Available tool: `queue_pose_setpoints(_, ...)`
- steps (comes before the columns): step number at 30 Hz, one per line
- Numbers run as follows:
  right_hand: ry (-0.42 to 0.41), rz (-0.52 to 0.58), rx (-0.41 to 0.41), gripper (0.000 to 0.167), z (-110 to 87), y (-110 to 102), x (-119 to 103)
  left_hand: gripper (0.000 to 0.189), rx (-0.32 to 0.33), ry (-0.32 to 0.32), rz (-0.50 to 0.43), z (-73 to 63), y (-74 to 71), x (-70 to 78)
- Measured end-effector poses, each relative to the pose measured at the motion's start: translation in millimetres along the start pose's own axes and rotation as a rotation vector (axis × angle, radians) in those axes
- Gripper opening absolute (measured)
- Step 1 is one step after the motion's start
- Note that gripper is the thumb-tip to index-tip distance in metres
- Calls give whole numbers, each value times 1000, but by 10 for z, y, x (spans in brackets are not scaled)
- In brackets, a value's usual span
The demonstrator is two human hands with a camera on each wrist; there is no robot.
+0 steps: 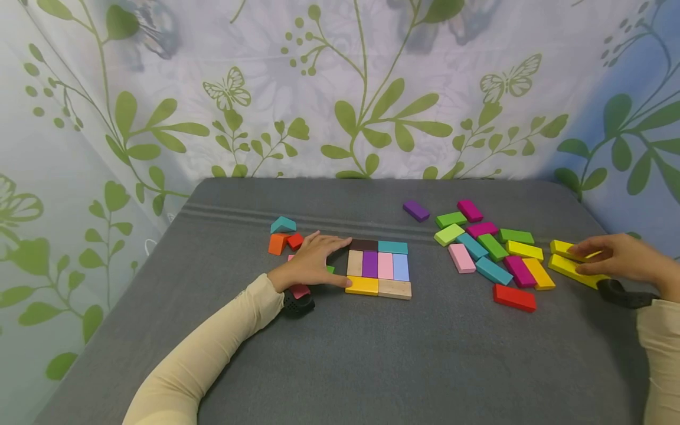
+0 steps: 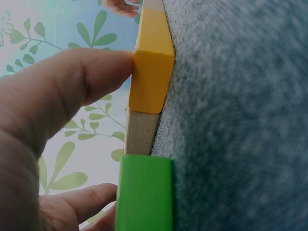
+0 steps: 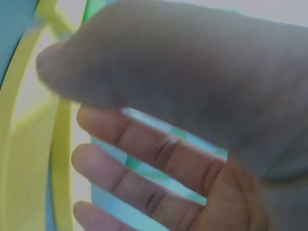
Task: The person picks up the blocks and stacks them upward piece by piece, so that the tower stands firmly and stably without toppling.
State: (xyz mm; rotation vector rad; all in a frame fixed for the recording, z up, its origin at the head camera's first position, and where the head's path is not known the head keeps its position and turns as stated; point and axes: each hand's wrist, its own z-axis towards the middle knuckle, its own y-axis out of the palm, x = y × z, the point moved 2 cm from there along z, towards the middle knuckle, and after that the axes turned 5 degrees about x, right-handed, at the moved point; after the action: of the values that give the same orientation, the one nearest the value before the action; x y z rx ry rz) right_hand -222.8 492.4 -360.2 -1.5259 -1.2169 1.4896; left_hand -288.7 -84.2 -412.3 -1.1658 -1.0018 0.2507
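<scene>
A flat rectangle of coloured wooden blocks lies mid-table. My left hand (image 1: pixel 313 260) spans its left side, thumb at the yellow-orange block (image 1: pixel 362 286) and fingertips by the dark brown block (image 1: pixel 364 245). In the left wrist view the thumb tip touches that yellow-orange block (image 2: pixel 153 79); a green block (image 2: pixel 144 192) stands nearer. Far right, my right hand (image 1: pixel 618 260) reaches over the yellow blocks (image 1: pixel 564 265), its fingers slightly bent. The right wrist view shows thumb and fingertips against yellow blocks (image 3: pixel 29 144); whether any is gripped is not clear there.
Loose blocks lie between rectangle and right hand, among them a red block (image 1: pixel 514 297), a pink block (image 1: pixel 462 258) and a purple block (image 1: pixel 416 211). Beyond the left hand are a teal triangular block (image 1: pixel 283 225) and an orange block (image 1: pixel 278 244). A grey cloth (image 1: pixel 372 366) covers the table.
</scene>
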Motion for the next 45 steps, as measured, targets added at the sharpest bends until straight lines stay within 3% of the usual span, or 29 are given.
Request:
queue_pose_setpoints(3,-31,-3,31,42,58,-17,-222,99,2,1,1,-3,-6,-2)
queue_pose_setpoints(9,-221,110,112,32,188,127,-659,99,-1,-1,4,2,-8,-6)
queue_pose_setpoints(14,-325,169,78,37,323,338,-1000,99,-6,1,0,5,4,0)
queue_pose_setpoints(22,-395,218,-18,57,502,574,-1279,98,-7,6,-1,3,10,-1)
queue_pose_setpoints(27,-345,159,-70,57,636,618,-1362,99,-3,4,1,-2,4,0)
queue_pose_setpoints(33,-355,72,-58,56,667,609,-1553,99,-1,6,10,9,16,-10)
queue_pose_setpoints(45,-480,131,-4,54,793,840,-2165,99,-11,2,7,3,-3,-6)
